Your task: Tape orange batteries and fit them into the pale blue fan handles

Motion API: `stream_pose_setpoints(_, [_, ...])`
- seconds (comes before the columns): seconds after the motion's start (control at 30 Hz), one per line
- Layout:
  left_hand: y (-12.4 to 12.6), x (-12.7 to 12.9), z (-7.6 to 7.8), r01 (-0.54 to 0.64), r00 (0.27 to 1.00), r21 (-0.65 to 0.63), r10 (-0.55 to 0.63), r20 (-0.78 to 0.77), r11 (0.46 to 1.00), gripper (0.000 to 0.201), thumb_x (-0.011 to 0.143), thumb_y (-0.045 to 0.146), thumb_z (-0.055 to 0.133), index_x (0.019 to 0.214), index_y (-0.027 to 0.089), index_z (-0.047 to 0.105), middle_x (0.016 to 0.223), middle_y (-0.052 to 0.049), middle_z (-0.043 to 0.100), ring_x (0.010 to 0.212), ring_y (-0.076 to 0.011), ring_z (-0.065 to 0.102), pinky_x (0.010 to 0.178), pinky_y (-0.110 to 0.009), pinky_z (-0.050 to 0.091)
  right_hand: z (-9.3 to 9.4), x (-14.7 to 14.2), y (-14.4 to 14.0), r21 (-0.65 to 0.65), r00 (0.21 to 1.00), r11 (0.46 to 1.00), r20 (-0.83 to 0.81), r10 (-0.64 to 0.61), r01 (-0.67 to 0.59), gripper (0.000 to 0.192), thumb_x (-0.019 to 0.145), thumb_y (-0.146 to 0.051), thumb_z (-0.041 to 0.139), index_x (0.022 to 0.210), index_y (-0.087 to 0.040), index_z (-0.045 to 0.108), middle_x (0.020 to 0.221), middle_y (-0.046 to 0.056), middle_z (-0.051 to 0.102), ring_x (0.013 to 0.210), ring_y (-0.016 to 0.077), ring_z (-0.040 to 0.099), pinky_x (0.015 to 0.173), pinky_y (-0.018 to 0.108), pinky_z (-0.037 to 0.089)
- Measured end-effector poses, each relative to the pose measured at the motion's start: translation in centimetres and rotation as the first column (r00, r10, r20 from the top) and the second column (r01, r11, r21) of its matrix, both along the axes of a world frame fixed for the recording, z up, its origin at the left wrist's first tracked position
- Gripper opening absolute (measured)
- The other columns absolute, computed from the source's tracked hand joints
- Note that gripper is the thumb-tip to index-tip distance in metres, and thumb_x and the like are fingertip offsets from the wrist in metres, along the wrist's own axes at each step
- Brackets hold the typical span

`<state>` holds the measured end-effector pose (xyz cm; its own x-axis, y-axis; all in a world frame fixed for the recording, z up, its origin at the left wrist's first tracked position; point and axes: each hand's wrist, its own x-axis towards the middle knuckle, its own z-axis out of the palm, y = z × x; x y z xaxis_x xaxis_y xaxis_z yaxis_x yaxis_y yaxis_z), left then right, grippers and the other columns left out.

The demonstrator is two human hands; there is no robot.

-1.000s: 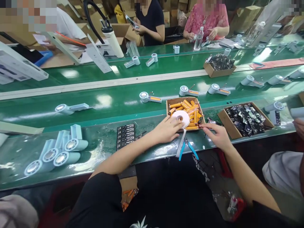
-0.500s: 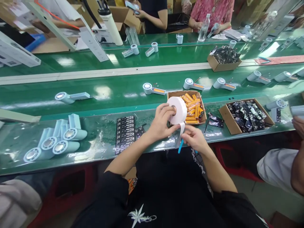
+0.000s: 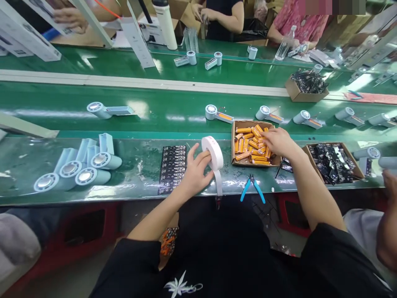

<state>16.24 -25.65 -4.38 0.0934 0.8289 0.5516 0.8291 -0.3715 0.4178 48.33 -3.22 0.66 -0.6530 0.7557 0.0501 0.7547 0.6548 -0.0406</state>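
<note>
My left hand (image 3: 196,170) grips a white roll of tape (image 3: 212,152) held above the green bench, a loose strip hanging down from it. My right hand (image 3: 277,141) reaches into a cardboard box (image 3: 234,143) of orange battery cells (image 3: 250,142), fingers resting on the cells; whether it grips one I cannot tell. Blue-handled cutters (image 3: 252,186) lie on the bench edge between my arms. A black panel of circuit boards (image 3: 173,167) lies left of my left hand.
Pale blue fan housings (image 3: 77,167) are piled at the left. A box of black circuit boards (image 3: 333,162) stands at the right. More fan units (image 3: 217,114) lie on the conveyor belt. Other people work across the belt and at my right.
My right hand left the tape strip and moved right into the battery box. My left hand lowered the roll slightly toward the bench. The view shifted.
</note>
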Motion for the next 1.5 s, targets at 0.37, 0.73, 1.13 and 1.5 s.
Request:
stream_pose_setpoints(0.37, [-0.7, 0.4, 2.6, 0.131, 0.986, -0.117, -0.142, -0.089, 0.984, 0.039, 0.088, 0.026, 0.074, 0.128, 0.029, 0.075, 0.118, -0.01, 0.078, 0.133, -0.0392, 0.056, 0.117, -0.067, 0.049, 1.7, -3.2, -7.7, 0.121, 0.534, 0.992, -0.836, 0.127, -0.045, 0.041, 0.106, -0.044, 0.066, 0.145, -0.036, 0.064, 0.126, 0.009, 0.069, 0.115, 0.033, 0.073, 0.098, 0.056, 0.064])
stream_pose_setpoints(0.73, [-2.3, 0.7, 4.5, 0.24, 0.955, -0.163, -0.262, -0.136, 0.957, 0.042, 0.09, 0.036, 0.075, 0.132, 0.033, 0.074, 0.116, -0.007, 0.078, 0.13, -0.0365, 0.057, 0.117, -0.058, 0.049, -2.3, -1.6, -12.3, 0.297, 0.56, 0.942, -0.759, 0.333, -0.157, 0.021, 0.101, -0.051, 0.07, 0.085, -0.042, 0.082, 0.084, 0.003, 0.079, 0.094, 0.0356, 0.079, 0.076, 0.06, 0.072])
stream_pose_setpoints(1.13, [-0.8, -0.2, 5.6, 0.238, 0.895, -0.046, -0.237, -0.379, 0.97, 0.058, 0.093, 0.019, 0.08, 0.148, 0.028, 0.066, 0.129, -0.005, 0.073, 0.134, -0.0269, 0.058, 0.133, -0.054, 0.046, -1.6, -4.2, -14.8, -0.403, 0.408, 0.837, -0.88, -0.244, -0.369, 0.06, 0.096, -0.053, 0.084, 0.148, -0.026, 0.069, 0.133, 0.011, 0.079, 0.109, 0.0294, 0.08, 0.088, 0.041, 0.073])
stream_pose_setpoints(1.5, [-1.1, 6.9, 2.0, -0.134, 0.98, 0.265, 0.168, -0.107, 0.955, 0.056, 0.095, 0.042, 0.084, 0.145, 0.021, 0.069, 0.108, -0.011, 0.069, 0.125, -0.0341, 0.055, 0.127, -0.072, 0.043, -3.2, -10.0, -16.1, -0.393, -0.217, 0.919, -0.894, -0.392, -0.038, 0.044, 0.097, -0.062, 0.078, 0.127, -0.031, 0.07, 0.12, 0.007, 0.081, 0.107, 0.028, 0.081, 0.093, 0.047, 0.071])
